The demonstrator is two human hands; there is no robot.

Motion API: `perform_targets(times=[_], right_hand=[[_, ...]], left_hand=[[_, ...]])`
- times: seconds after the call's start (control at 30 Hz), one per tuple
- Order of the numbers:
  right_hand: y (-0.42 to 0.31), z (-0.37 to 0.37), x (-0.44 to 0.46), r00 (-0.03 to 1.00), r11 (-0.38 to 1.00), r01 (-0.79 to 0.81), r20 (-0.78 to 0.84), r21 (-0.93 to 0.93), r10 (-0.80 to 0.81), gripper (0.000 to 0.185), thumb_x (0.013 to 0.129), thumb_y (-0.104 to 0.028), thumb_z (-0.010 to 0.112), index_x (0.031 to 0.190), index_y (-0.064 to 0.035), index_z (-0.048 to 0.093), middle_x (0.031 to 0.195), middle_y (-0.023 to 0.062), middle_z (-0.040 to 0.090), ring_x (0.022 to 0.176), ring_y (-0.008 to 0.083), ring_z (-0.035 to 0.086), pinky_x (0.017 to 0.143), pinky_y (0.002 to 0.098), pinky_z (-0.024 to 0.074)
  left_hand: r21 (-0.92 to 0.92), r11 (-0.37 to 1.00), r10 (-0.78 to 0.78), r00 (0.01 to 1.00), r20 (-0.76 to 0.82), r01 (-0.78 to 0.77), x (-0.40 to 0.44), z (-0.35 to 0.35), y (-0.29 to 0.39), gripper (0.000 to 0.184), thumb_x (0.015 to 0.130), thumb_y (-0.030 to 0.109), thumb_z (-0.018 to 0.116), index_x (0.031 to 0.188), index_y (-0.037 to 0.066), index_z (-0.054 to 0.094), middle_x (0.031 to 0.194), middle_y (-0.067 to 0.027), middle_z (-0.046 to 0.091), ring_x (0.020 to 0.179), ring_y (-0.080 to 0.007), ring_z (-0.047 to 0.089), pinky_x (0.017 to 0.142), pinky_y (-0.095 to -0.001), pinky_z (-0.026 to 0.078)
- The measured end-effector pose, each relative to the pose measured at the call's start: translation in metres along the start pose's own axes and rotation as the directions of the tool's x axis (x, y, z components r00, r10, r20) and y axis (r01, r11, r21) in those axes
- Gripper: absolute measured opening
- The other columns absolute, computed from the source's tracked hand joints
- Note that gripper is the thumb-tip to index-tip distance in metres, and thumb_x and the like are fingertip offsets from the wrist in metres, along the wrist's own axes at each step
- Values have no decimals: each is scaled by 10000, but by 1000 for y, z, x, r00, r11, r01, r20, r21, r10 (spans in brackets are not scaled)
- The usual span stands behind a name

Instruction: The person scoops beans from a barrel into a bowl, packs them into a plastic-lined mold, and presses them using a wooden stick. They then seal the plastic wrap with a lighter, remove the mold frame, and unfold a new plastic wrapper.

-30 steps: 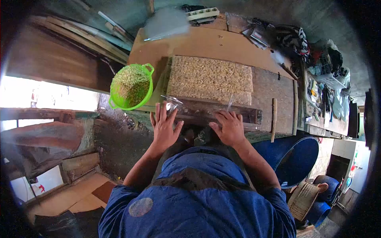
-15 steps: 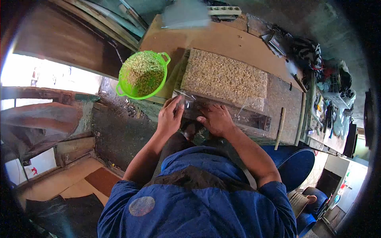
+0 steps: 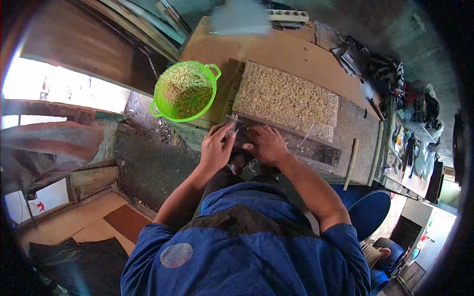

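Note:
A flat slab of pale beans [image 3: 286,93] lies under clear plastic on the table in front of me. My left hand [image 3: 217,147] is at the slab's near left corner, thumb and forefinger drawn together at the loose end of the clear plastic [image 3: 234,121]. Beside it, my right hand [image 3: 268,144] rests on the near edge with its fingers stretched out over the dark wooden strip [image 3: 311,148]. Its palm faces down, and what lies beneath the fingers is hidden.
Left of the slab stands a green colander [image 3: 185,91] partly filled with pale beans. A wooden stick [image 3: 351,164] lies at the table's right part. A blue barrel [image 3: 365,207] stands below the near right edge. Bags and tools crowd the right-hand shelf [image 3: 414,182].
The view has shifted slightly, so the table and colander appear further right. My right hand has moved a little left along the edge, closer to my left hand.

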State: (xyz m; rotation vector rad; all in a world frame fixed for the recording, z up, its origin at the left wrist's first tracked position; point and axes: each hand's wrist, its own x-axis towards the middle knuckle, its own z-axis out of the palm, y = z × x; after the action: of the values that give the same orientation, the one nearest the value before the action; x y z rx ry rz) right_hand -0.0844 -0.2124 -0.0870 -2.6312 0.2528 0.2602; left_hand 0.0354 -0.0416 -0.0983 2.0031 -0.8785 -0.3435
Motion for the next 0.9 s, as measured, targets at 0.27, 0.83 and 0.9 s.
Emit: perform_targets(times=[0.27,0.83,0.9], right_hand=[[-2,3,7,999,995,23,38,-92,-20,653,951,-603,467,1378,-117,560,1393,97,530,1318,315,450,1097,471,376],[3,18,17,998,981,40,46,-187,-32,621,961,-592,463,1425,-182,507,1472,99,462,1352,320,428,1111,467,375],[7,22,22,997,984,76,17,-163,-75,587,957,-564,484,1386,-166,532,1423,99,494,1311,315,457,1080,460,401]], left_hand=[[-8,999,46,999,-6,-46,10,1,3,288,939,185,630,1171,19,671,1143,-179,674,1069,-358,638,916,-414,503],[17,999,51,998,28,-52,24,4,3,333,955,122,604,1277,36,624,1216,-170,654,1001,-298,663,848,-385,531],[-19,998,58,997,42,-58,21,1,8,347,944,119,590,1274,10,608,1278,-190,626,1163,-361,610,968,-409,500]])
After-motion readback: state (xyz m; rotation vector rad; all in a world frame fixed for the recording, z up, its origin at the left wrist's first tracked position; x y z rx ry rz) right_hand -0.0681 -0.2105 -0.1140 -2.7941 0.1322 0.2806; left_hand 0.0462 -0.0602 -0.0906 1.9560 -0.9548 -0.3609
